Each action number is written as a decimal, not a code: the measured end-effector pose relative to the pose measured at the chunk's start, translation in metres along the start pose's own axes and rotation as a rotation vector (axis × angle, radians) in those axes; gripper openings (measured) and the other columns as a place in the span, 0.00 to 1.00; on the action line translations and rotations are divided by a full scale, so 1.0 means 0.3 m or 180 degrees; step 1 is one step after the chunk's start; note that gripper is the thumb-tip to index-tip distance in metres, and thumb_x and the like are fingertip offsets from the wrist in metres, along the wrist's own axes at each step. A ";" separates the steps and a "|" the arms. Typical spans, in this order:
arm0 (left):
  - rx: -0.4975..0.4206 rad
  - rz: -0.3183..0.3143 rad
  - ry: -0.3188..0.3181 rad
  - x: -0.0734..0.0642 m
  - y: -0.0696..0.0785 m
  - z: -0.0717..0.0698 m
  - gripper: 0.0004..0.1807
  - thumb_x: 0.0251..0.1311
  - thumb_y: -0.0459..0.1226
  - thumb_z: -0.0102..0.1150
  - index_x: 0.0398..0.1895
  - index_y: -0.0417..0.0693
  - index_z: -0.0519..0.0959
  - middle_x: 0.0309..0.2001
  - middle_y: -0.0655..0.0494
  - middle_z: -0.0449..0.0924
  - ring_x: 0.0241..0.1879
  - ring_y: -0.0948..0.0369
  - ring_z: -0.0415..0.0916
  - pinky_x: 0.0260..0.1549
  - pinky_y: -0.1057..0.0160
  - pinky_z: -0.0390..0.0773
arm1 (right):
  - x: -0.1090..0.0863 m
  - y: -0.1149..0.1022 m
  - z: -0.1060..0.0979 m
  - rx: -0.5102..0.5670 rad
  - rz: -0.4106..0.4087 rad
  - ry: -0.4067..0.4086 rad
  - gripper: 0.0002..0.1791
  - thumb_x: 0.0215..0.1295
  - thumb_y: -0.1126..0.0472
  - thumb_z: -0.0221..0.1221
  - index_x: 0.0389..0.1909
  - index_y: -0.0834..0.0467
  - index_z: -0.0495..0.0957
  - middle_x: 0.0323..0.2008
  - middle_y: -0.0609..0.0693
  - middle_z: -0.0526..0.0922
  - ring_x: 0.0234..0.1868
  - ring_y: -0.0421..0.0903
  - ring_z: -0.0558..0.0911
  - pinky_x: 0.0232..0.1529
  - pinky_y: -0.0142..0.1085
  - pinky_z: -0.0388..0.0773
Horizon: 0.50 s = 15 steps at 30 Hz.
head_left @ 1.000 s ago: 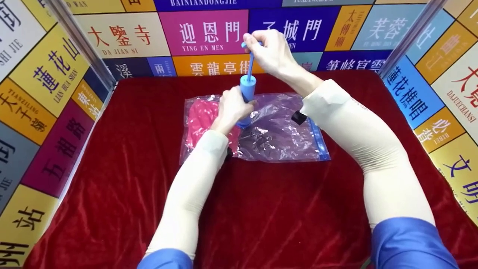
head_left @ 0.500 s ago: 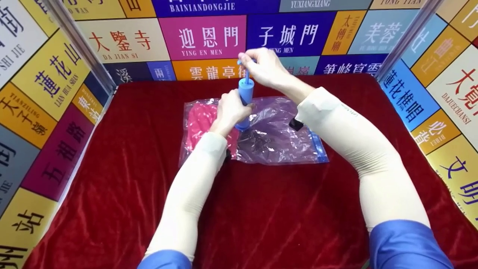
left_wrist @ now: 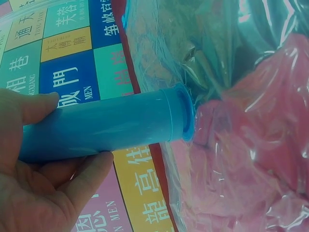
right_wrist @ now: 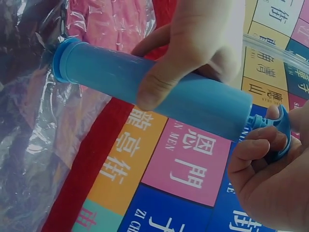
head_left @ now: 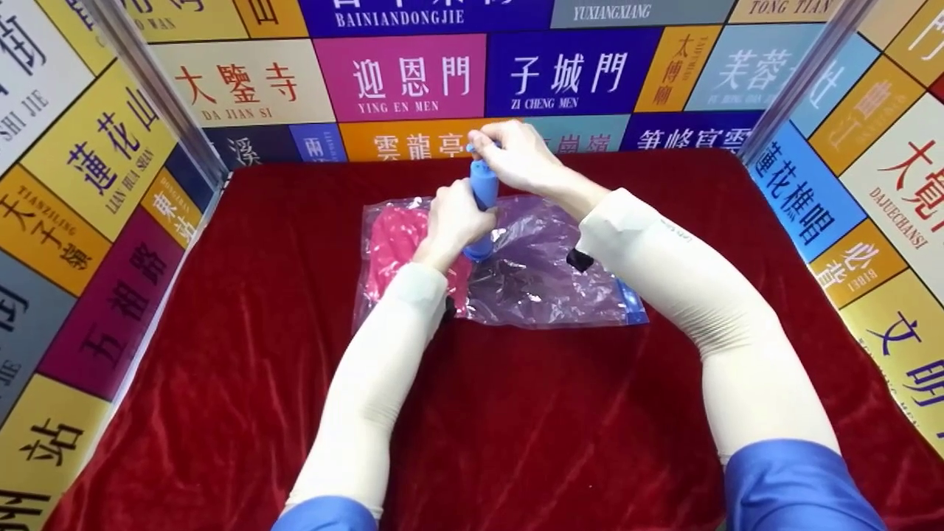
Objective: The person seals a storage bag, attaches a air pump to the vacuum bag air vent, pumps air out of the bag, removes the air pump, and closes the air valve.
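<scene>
A blue hand pump (head_left: 483,186) stands nearly upright on a clear plastic storage bag (head_left: 553,287), its flanged base against the film. My left hand (head_left: 455,217) wraps around the pump's barrel (left_wrist: 120,121). At the top, my right hand (head_left: 512,156) grips the pump's T-shaped handle (right_wrist: 284,133), with fingers curled over it. The handle sits close to the barrel's end, so little of the rod shows. Inside the bag's left part lies folded pink cloth (head_left: 394,240), partly covered by the left forearm.
Dark red velvet cloth (head_left: 553,413) covers the table. Along the bag's right end runs a blue strip (head_left: 633,302). Printed panels with Chinese characters (head_left: 402,77) and metal corner posts (head_left: 177,110) enclose the table's back and sides.
My right hand has moved down with the handle, and the rod has slid into the barrel. The left hand keeps its hold, with the pump in about the same place.
</scene>
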State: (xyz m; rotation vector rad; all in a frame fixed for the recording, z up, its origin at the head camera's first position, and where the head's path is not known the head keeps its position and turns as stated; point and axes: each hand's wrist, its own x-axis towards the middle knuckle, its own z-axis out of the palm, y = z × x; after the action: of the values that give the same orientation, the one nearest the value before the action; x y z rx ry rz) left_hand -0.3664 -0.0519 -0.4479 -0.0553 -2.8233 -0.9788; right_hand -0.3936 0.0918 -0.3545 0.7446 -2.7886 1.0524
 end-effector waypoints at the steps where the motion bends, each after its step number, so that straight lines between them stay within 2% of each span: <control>1: -0.0001 0.0004 0.0004 -0.002 -0.001 0.002 0.18 0.61 0.47 0.76 0.46 0.46 0.85 0.40 0.48 0.92 0.43 0.45 0.92 0.47 0.45 0.92 | -0.003 0.004 0.006 0.0012 -0.0004 -0.0006 0.23 0.89 0.48 0.52 0.41 0.60 0.86 0.43 0.56 0.91 0.45 0.49 0.83 0.47 0.35 0.74; 7: 0.0011 0.0028 -0.0013 -0.013 -0.002 0.007 0.18 0.61 0.48 0.75 0.46 0.46 0.85 0.40 0.47 0.91 0.43 0.44 0.92 0.47 0.44 0.92 | -0.016 0.019 0.032 0.0057 -0.0060 0.0073 0.23 0.89 0.48 0.52 0.39 0.58 0.86 0.42 0.56 0.92 0.47 0.51 0.87 0.49 0.36 0.75; 12: 0.0028 -0.0018 -0.0032 -0.011 0.001 0.001 0.19 0.61 0.49 0.74 0.47 0.47 0.86 0.40 0.47 0.92 0.43 0.45 0.93 0.48 0.46 0.92 | -0.014 0.017 0.039 0.0052 0.0066 0.0110 0.19 0.85 0.44 0.58 0.34 0.51 0.83 0.36 0.47 0.85 0.40 0.45 0.80 0.46 0.33 0.72; 15: 0.0013 -0.0036 -0.0038 -0.004 0.005 -0.002 0.19 0.60 0.50 0.75 0.47 0.47 0.86 0.40 0.47 0.92 0.43 0.46 0.93 0.47 0.47 0.92 | -0.007 0.010 0.035 -0.0008 0.0125 0.0190 0.18 0.81 0.43 0.63 0.35 0.51 0.86 0.35 0.44 0.86 0.39 0.41 0.79 0.46 0.31 0.72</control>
State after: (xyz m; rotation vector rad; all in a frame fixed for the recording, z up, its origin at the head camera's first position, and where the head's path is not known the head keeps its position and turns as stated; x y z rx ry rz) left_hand -0.3649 -0.0512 -0.4467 -0.0451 -2.8395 -0.9783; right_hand -0.3922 0.0880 -0.3647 0.6498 -2.7646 1.0591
